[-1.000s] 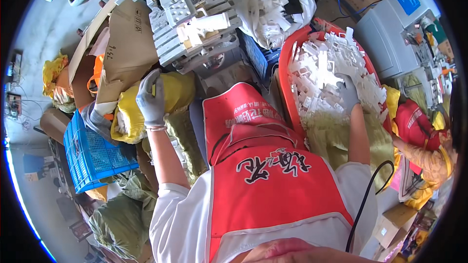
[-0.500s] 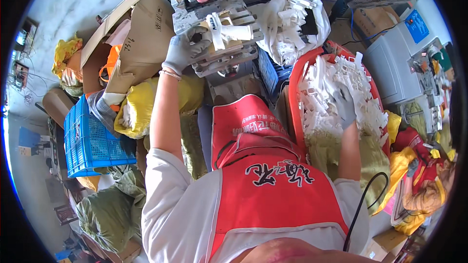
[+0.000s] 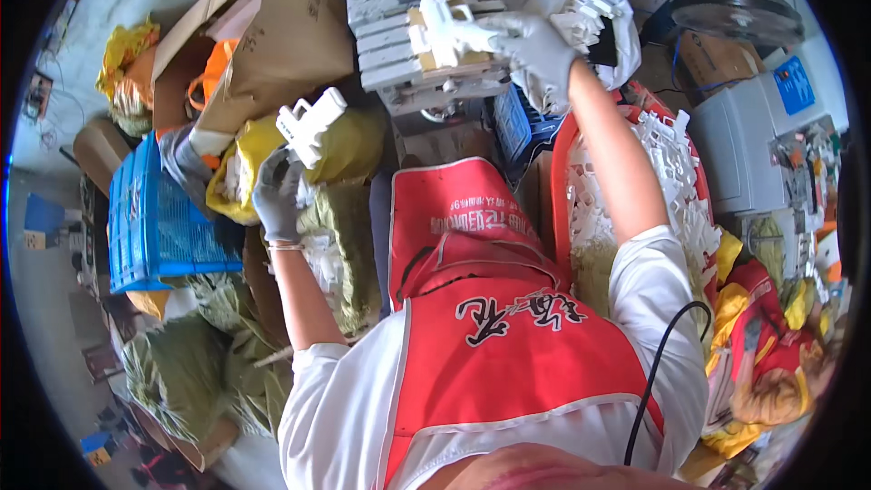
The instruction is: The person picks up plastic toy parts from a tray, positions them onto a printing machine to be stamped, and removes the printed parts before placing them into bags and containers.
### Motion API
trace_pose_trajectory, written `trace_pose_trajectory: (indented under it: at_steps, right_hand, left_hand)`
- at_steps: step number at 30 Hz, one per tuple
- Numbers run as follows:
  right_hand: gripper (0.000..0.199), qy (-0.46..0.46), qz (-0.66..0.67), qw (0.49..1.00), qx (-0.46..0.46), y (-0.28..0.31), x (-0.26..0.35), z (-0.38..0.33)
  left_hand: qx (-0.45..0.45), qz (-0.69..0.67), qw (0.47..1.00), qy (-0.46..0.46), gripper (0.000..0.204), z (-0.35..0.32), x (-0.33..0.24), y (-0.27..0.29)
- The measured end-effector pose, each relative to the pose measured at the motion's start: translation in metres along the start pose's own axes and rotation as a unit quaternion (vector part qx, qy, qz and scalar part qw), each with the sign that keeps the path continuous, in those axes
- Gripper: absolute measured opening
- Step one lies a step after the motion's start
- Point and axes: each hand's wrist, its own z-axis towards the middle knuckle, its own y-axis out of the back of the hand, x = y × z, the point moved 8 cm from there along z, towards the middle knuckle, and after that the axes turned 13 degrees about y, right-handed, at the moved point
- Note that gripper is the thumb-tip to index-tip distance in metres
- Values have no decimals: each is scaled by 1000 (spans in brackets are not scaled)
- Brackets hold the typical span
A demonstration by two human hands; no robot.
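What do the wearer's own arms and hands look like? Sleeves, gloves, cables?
Left hand: grey glove, thin light band at the wrist. Right hand: matching grey glove, no band visible. Short white sleeves on both arms, forearms bare below them. A black cable loops over the right sleeve. No markings discernible on gloves or sleeves.

A grey, slotted metal machine bed (image 3: 386, 50) carries a tan block (image 3: 426, 61), on which a white pistol-shaped piece (image 3: 445, 32) lies on its side, its barrel pointing right. To the right, a red tub (image 3: 560, 209) bears a wide heap of loose white pieces (image 3: 667, 159), with a greenish woven sack (image 3: 594, 268) at its near end. Beyond the tub, a white bag (image 3: 626, 41) holds more white parts (image 3: 585, 7), just beside a blue crate (image 3: 517, 127).
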Motion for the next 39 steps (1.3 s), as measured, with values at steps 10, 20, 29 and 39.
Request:
trace_pose_trajectory:
  at_steps: [10, 20, 29, 39]
  right_hand:
    - [34, 49, -80, 993, -76, 80, -27, -112]
    - [32, -268, -418, 835, -237, 269, -135, -444]
    - [59, -509, -460, 727, -18, 231, -190, -460]
    - [61, -364, -518, 773, 41, 167, -140, -401]
  left_hand:
    - [-137, 139, 975, 108, 31, -80, 106, 121]
    - [-63, 353, 912, 199, 33, -106, 187, 126]
    - [137, 312, 936, 85, 33, -45, 127, -40]
    - [141, 323, 936, 17, 26, -59, 73, -85]
